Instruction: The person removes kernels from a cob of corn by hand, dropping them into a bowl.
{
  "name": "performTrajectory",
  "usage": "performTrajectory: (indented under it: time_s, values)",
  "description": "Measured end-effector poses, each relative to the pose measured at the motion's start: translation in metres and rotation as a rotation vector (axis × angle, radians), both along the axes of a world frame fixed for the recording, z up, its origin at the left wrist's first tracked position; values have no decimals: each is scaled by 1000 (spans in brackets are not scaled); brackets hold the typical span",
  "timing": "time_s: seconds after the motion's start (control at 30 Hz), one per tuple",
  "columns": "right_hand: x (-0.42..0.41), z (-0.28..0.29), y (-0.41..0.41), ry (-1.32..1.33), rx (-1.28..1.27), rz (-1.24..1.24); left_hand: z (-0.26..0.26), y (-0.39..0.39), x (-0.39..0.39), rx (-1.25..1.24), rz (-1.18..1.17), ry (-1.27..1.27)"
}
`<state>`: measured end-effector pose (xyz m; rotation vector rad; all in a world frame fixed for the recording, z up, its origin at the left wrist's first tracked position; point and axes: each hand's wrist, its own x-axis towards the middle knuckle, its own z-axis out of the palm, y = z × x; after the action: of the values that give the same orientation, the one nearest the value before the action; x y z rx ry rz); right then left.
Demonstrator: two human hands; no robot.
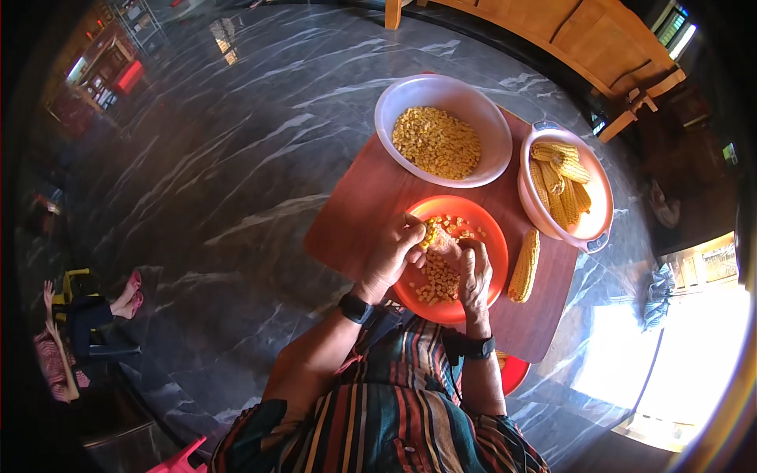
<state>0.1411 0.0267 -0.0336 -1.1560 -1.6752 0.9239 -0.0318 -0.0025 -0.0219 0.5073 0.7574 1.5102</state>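
Between both hands is a partly shelled corn cob (pixel 443 245), with yellow kernels left at its left end. My left hand (pixel 395 251) grips that end, thumb on the kernels. My right hand (pixel 475 273) holds the bare, pinkish right end. Below them an orange-red plastic basin (pixel 500 254) contains loose kernels (pixel 439 281). A whole corn cob (pixel 524 266) lies on the wooden tabletop (pixel 361 207) to the basin's right. Farther back, a large pale basin (pixel 390 100) holds a heap of shelled kernels (pixel 437 142). A pink two-handled basin (pixel 597 171) at right holds several cobs (pixel 562 177).
A red container (pixel 516 375) with corn sits low by my right forearm, partly under the tabletop. A wooden bench (pixel 568 35) stands beyond the table. At far left another person (pixel 77 337) sits on a chair. Part of a pink plastic seat (pixel 180 458) shows at lower left.
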Motion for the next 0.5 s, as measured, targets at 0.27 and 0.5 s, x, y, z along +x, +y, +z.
performTrajectory:
  time_s: [0.27, 0.5]
  values:
    - [-7, -3, 36, -15, 43, 124, -5, -1, -2, 67, 62, -18]
    - [-25, 15, 19, -137, 155, 187, -10, -3, -2, 10, 0, -4]
